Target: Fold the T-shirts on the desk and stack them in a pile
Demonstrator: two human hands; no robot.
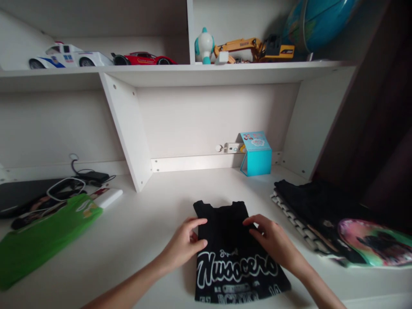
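White shelving point(209, 76) stands at the back of a white table point(144, 227). Along its upper level sit a white toy car point(69, 58), a red car point(141, 59), a white-and-teal figure point(205, 46), a yellow excavator point(278, 50) and, at the right end, a globe point(325, 23). Below, a blue calendar point(259, 162) stands on the table in front of a socket strip point(233, 148).

Near the front edge, roughly midway across, a black shirt point(223, 227) lies flat, neckline toward the shelving, white lettering nearer the person. Its sides slope outward toward the hem. The left hand point(185, 243) is at its left edge, thumb and forefinger spread apart, both tips over the cloth. The right hand point(273, 241) is at the opposite side, forefinger and thumb close to each other on the cloth; whether that grip pinches a fold, I cannot tell.

To the right, well apart from the shirt, lies a pile of clothes point(317, 199), black on top with a colourful print. To the left lie a green garment point(54, 240), a white box point(110, 198), a cable point(50, 194) and a black adapter point(96, 176).
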